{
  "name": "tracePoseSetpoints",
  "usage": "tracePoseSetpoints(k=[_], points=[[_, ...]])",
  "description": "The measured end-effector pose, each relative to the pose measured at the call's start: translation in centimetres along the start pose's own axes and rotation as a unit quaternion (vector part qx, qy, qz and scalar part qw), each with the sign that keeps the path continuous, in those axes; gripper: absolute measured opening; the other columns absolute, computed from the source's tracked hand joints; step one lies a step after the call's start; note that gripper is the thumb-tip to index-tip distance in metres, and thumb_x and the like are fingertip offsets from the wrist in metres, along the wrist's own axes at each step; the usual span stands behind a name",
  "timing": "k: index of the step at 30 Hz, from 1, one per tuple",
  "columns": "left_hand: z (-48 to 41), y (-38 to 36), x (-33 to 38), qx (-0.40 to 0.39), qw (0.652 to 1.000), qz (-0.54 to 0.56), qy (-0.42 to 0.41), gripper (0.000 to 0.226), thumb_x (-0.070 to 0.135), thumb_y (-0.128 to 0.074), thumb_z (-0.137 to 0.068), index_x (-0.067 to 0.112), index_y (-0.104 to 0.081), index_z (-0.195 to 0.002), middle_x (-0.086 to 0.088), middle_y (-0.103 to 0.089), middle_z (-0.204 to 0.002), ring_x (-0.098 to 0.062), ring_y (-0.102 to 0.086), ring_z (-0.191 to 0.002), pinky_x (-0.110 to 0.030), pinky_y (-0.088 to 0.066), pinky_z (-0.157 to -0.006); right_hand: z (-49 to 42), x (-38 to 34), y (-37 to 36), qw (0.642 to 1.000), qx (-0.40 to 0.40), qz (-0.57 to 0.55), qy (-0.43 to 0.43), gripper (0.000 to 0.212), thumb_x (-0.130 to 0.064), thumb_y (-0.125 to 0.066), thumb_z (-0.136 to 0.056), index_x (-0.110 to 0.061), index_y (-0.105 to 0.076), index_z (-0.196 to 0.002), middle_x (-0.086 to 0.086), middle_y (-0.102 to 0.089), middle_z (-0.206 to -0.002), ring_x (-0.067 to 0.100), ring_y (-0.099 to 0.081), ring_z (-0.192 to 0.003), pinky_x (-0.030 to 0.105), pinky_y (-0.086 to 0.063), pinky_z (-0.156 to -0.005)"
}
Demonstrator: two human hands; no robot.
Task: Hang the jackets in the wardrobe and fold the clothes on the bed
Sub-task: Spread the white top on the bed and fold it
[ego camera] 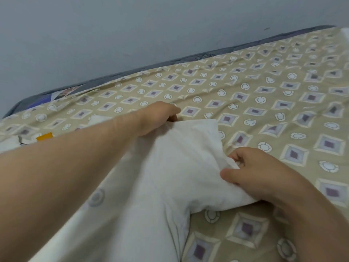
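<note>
A tan patterned sheet (pixel 264 103) lies by a grey wall (pixel 94 35). The left hand (pixel 158 118) and right hand (pixel 258 173) each grip a white cloth (pixel 179 167), its bottom cut off.

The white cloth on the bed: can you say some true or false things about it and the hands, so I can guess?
1. The left hand and the right hand both grip the white cloth. True.
2. The bed sheet is plain red. False: it is beige with squares and circles.
3. The white cloth hangs on a hanger. False: no hanger shows; the hands hold it over the bed sheet.
4. A grey wall is behind the bed. True.
</note>
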State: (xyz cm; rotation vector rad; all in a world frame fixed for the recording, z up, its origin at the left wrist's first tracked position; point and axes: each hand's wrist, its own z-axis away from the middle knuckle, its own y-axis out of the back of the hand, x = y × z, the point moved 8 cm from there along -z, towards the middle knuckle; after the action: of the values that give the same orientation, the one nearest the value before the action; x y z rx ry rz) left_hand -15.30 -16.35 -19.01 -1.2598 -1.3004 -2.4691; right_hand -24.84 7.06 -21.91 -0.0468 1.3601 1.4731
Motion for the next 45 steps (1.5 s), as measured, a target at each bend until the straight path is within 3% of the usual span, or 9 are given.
tracePoseSetpoints(k=[5, 9, 18, 23, 27, 30, 34, 39, 45], points=[[0.3, -0.7, 0.3, -0.079, 0.989, -0.125, -0.006, 0.022, 0.03, -0.07, -0.087, 0.017, -0.062, -0.071, 0.002, -0.057, -0.061, -0.017, -0.048, -0.055, -0.022, -0.036, -0.055, -0.3, -0.7, 0.1, 0.994, 0.085, -0.068, 0.026, 0.033, -0.045, -0.065, -0.083, -0.012, -0.062, -0.076, 0.001, -0.064, -0.071, 0.016, -0.059, -0.065, 0.031, -0.04, -0.058], [-1.2, -0.7, 3.2, 0.063, 0.994, -0.035, -0.082, 0.025, 0.025, -0.06, -0.095, 0.02, -0.053, -0.072, 0.006, -0.052, -0.062, -0.011, -0.045, -0.052, -0.018, -0.033, -0.042, -0.2, 0.6, 2.7, 0.959, 0.217, -0.182, 0.02, 0.018, -0.032, -0.068, -0.083, -0.016, -0.065, -0.076, -0.005, -0.066, -0.065, 0.011, -0.059, -0.056, 0.027, -0.038, -0.054], [6.9, -0.4, 1.4, 0.309, 0.912, -0.158, -0.218, 0.048, 0.04, -0.047, -0.091, 0.013, -0.058, -0.129, -0.01, -0.055, -0.137, -0.029, -0.045, -0.128, -0.039, -0.03, -0.108, -1.1, 0.6, 0.8, 0.977, 0.139, -0.16, 0.027, 0.049, -0.036, -0.064, -0.082, -0.045, -0.046, -0.127, -0.024, -0.056, -0.098, 0.007, -0.055, -0.09, 0.029, -0.04, -0.076], [11.6, -5.3, -4.8, 0.142, 0.958, -0.23, -0.094, 0.098, 0.075, -0.015, -0.075, 0.021, -0.016, -0.156, 0.002, -0.006, -0.165, -0.01, 0.003, -0.15, -0.029, 0.006, -0.12, -0.5, -1.3, -0.3, 0.977, 0.078, -0.178, 0.091, 0.06, -0.005, -0.052, -0.081, -0.055, -0.058, -0.113, -0.038, -0.05, -0.098, -0.005, -0.048, -0.099, 0.005, -0.035, -0.073], [11.0, -6.0, -4.0, 0.085, 0.939, -0.315, -0.106, 0.111, 0.09, -0.008, -0.066, 0.027, 0.007, -0.156, 0.0, 0.013, -0.164, -0.014, 0.018, -0.149, -0.041, 0.012, -0.121, 0.2, -0.3, 1.5, 0.968, 0.123, -0.215, 0.038, 0.046, -0.002, -0.05, -0.075, -0.041, -0.072, -0.087, -0.016, -0.068, -0.074, 0.002, -0.062, -0.07, 0.022, -0.044, -0.059], [10.3, -7.2, -4.3, 0.009, 0.926, -0.365, -0.093, 0.129, 0.106, -0.007, -0.043, 0.038, 0.023, -0.15, -0.004, 0.025, -0.161, -0.021, 0.029, -0.146, -0.051, 0.016, -0.118, 0.2, 0.0, 1.3, 0.986, 0.093, -0.141, 0.013, 0.023, -0.005, -0.048, -0.077, -0.017, -0.064, -0.089, -0.013, -0.061, -0.067, 0.008, -0.057, -0.068, 0.023, -0.045, -0.062], [9.4, -8.5, -3.2, -0.007, 0.913, -0.384, -0.135, 0.139, 0.108, -0.014, -0.039, 0.032, 0.021, -0.151, -0.005, 0.024, -0.161, -0.016, 0.03, -0.145, -0.05, 0.016, -0.118, 0.3, -0.5, 1.1, 0.99, 0.057, -0.129, 0.013, 0.057, -0.027, -0.054, -0.077, -0.05, -0.045, -0.127, -0.018, -0.056, -0.106, 0.013, -0.058, -0.094, 0.034, -0.048, -0.08], [7.2, -9.4, -1.1, -0.022, 0.924, -0.322, -0.203, 0.108, 0.094, -0.008, -0.066, 0.035, 0.004, -0.155, 0.007, 0.013, -0.164, -0.005, 0.019, -0.147, -0.041, 0.013, -0.12, 0.0, -1.8, 1.1, 0.978, 0.143, -0.11, 0.101, 0.028, -0.034, -0.063, -0.089, -0.044, -0.058, -0.114, -0.028, -0.057, -0.101, 0.002, -0.052, -0.098, 0.021, -0.038, -0.079], [2.7, -7.4, 4.4, 0.071, 0.947, -0.223, -0.222, 0.044, 0.045, -0.031, -0.101, 0.026, -0.049, -0.136, -0.003, -0.054, -0.14, -0.027, -0.042, -0.134, -0.042, -0.031, -0.109, -0.3, -1.1, 0.3, 0.968, 0.087, -0.216, 0.095, 0.068, 0.004, -0.055, -0.078, -0.037, -0.058, -0.133, -0.019, -0.059, -0.132, -0.002, -0.054, -0.119, 0.02, -0.042, -0.101]])
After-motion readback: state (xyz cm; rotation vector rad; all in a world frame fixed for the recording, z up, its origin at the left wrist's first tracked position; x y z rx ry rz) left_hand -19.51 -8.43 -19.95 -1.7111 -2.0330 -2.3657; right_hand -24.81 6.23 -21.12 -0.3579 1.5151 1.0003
